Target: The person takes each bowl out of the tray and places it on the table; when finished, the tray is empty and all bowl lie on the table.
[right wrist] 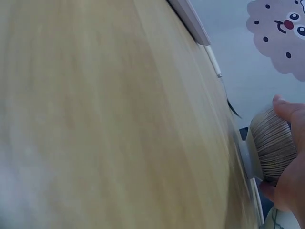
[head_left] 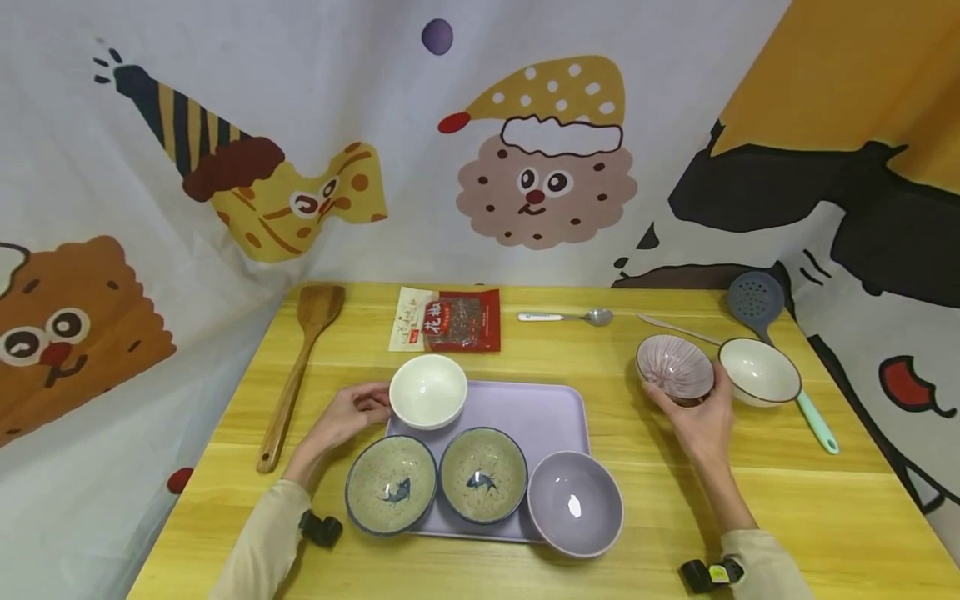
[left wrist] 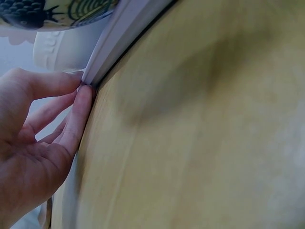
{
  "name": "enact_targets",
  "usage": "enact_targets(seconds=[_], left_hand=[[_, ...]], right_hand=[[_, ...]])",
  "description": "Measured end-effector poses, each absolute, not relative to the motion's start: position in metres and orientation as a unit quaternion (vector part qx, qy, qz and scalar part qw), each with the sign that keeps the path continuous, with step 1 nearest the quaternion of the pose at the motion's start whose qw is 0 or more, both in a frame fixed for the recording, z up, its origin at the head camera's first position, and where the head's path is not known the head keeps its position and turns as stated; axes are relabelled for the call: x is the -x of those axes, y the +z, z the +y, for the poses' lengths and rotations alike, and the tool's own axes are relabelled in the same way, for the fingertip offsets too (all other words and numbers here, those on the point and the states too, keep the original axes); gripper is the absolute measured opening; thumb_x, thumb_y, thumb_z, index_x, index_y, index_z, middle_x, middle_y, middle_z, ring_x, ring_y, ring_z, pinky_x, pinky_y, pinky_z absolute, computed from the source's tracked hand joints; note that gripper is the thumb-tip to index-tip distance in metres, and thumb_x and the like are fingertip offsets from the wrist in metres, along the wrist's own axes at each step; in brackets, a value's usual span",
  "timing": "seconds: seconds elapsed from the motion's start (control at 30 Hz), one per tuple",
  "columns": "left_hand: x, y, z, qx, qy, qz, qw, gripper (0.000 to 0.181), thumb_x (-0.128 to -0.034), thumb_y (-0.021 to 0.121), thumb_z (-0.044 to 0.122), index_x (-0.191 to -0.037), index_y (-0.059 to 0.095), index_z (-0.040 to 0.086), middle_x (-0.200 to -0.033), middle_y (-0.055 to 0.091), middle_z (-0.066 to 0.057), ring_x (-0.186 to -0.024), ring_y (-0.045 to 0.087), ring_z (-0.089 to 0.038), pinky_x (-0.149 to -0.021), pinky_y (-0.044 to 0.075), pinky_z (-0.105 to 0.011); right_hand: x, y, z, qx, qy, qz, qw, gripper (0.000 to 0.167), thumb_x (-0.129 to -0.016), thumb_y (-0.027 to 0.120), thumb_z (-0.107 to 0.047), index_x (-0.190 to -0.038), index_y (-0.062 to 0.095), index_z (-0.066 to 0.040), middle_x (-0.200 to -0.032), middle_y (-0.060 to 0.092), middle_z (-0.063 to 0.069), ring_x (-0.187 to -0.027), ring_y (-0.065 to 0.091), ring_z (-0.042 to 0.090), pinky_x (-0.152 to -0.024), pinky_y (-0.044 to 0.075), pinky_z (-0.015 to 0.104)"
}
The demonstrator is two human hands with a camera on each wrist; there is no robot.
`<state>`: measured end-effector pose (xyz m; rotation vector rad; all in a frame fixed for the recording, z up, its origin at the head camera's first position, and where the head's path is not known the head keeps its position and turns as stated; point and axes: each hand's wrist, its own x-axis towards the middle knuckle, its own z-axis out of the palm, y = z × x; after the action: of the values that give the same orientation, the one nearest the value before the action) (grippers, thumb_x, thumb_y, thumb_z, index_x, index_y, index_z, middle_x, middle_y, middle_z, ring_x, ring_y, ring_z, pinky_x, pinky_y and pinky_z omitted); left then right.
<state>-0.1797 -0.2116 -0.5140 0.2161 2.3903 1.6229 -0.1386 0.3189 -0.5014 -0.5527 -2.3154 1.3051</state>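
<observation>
The right hand (head_left: 703,423) grips the striped bowl (head_left: 677,365), at two o'clock from the tray (head_left: 528,412), tabletop (head_left: 618,429) showing between; the left hand (head_left: 351,417) pinches the tray's rim at ten o'clock. Three bowls (head_left: 483,498) partly hide its six o'clock edge; the right wrist view cuts off the right hand.

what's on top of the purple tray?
Four bowls on the purple tray: white bowl, left fish bowl, right fish bowl, lilac bowl. Tray floor under them is covered; can't see what, if anything, is there.
</observation>
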Motion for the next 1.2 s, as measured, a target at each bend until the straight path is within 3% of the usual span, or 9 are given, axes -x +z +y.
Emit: enact_targets(seconds=[0.1, 0.33, 0.6, 0.77, 0.93, 1.2], left_hand=[[0.179, -0.514, -0.212, -0.071, 0.554, 0.821, 0.120, 0.048, -0.0878, 0.073, 0.001, -0.133, 0.060, -0.009, -0.107, 0.069, -0.021, -0.087, 0.066, -0.007, -0.076, 0.057, -0.018], [0.177, -0.510, -0.208, -0.074, 0.554, 0.820, 0.121, 0.048, -0.0883, 0.072, 0.001, -0.133, 0.059, -0.010, -0.108, 0.070, -0.021, -0.088, 0.066, -0.008, -0.076, 0.057, -0.017], [0.176, -0.508, -0.208, -0.075, 0.555, 0.820, 0.119, 0.047, -0.0887, 0.072, 0.001, -0.133, 0.060, -0.010, -0.108, 0.070, -0.021, -0.092, 0.067, -0.015, -0.076, 0.057, -0.017], [0.176, -0.510, -0.208, -0.072, 0.551, 0.823, 0.117, 0.047, -0.0890, 0.072, 0.002, -0.132, 0.060, -0.010, -0.108, 0.070, -0.020, -0.089, 0.066, -0.009, -0.076, 0.057, -0.017], [0.177, -0.512, -0.209, -0.072, 0.550, 0.823, 0.121, 0.047, -0.0893, 0.071, 0.002, -0.134, 0.059, -0.009, -0.109, 0.070, -0.021, -0.088, 0.066, -0.007, -0.077, 0.057, -0.017], [0.177, -0.513, -0.210, -0.074, 0.559, 0.817, 0.118, 0.048, -0.0884, 0.072, 0.001, -0.133, 0.059, -0.010, -0.108, 0.069, -0.022, -0.089, 0.066, -0.010, -0.078, 0.057, -0.017]], right_hand=[[0.135, -0.499, 0.317, 0.193, 0.486, -0.826, 0.212, 0.111, -0.077, 0.090, -0.028, -0.162, 0.020, -0.014, -0.162, 0.033, 0.016, -0.146, 0.039, 0.033, -0.122, 0.036, 0.048], [0.120, -0.488, 0.312, 0.152, 0.456, -0.844, 0.238, 0.106, -0.078, 0.089, -0.018, -0.159, 0.023, -0.003, -0.159, 0.035, 0.025, -0.145, 0.039, 0.043, -0.120, 0.035, 0.054], [0.101, -0.468, 0.301, 0.136, 0.452, -0.847, 0.245, 0.098, -0.082, 0.085, -0.020, -0.159, 0.027, -0.004, -0.160, 0.036, 0.022, -0.146, 0.037, 0.042, -0.124, 0.032, 0.048], [0.088, -0.456, 0.290, 0.125, 0.479, -0.847, 0.194, 0.093, -0.086, 0.082, -0.019, -0.159, 0.027, -0.005, -0.163, 0.032, 0.017, -0.151, 0.032, 0.034, -0.125, 0.028, 0.026], [0.071, -0.448, 0.276, 0.065, 0.507, -0.844, 0.160, 0.089, -0.087, 0.079, -0.009, -0.158, 0.027, 0.000, -0.161, 0.031, 0.024, -0.150, 0.031, 0.036, -0.114, 0.027, 0.003], [0.045, -0.448, 0.258, 0.005, 0.523, -0.839, 0.146, 0.089, -0.085, 0.076, 0.005, -0.159, 0.027, -0.003, -0.161, 0.036, 0.017, -0.144, 0.036, 0.001, -0.113, 0.032, 0.006]])
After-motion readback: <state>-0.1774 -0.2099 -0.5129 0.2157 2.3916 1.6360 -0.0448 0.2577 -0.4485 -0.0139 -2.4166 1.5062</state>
